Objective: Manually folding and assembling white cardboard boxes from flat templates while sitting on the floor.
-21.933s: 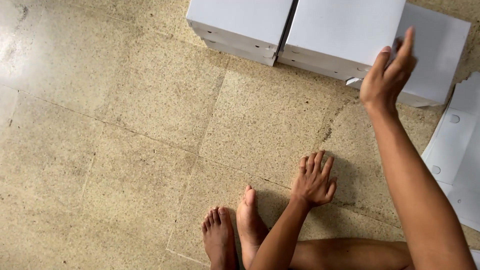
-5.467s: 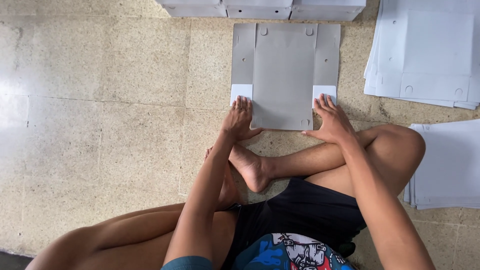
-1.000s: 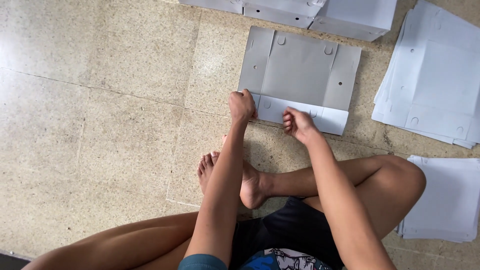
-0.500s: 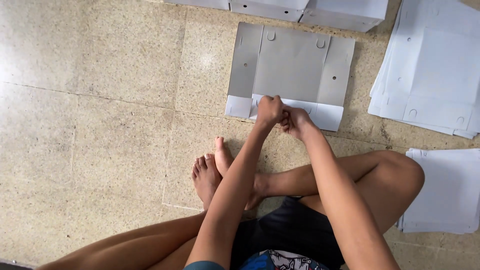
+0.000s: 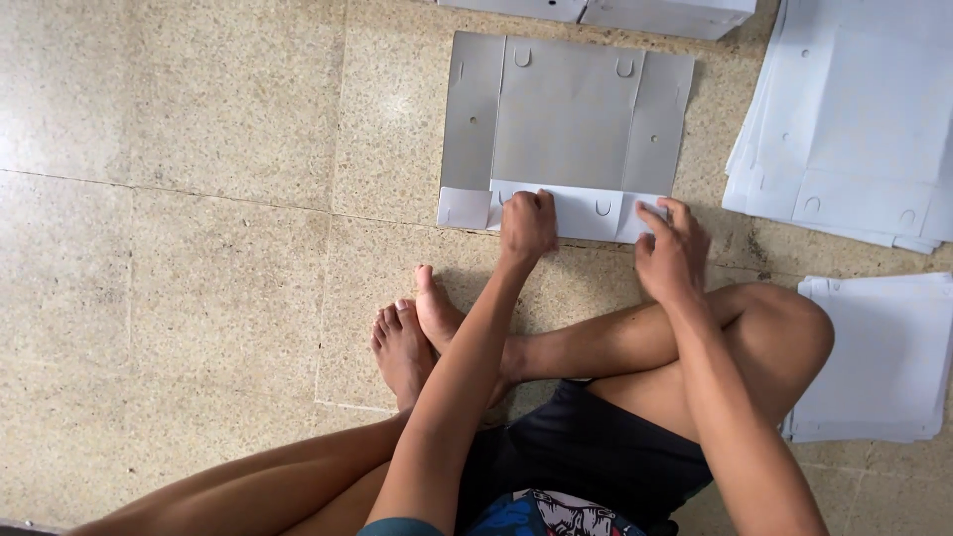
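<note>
You sit cross-legged on the speckled tile floor (image 5: 199,129). A flat grey cardboard sheet (image 5: 566,124) lies on the floor straight ahead of your feet, just past your knees. Its long axis runs left to right across your view; its short axis points away from you toward the folded boxes (image 5: 606,12) at the top edge. Side panels left and right lie flat.

The near flap (image 5: 581,210), a paler strip, runs along the sheet's edge closest to you, parallel to the long axis.

Left hand (image 5: 527,224): fingers curled over the near flap, left of its middle, knuckles up, pressing or pinching it. Whether the thumb is under the flap cannot be told.

Right hand (image 5: 672,253): fingers bent, tips on the flap's right end near the corner tab. Grip loose, partly closed on the edge.

The hands are apart, a bare stretch of flap between them.

To your right: a stack of flat sheets (image 5: 854,119) near the top, a second stack (image 5: 879,362) beside your right knee.
</note>
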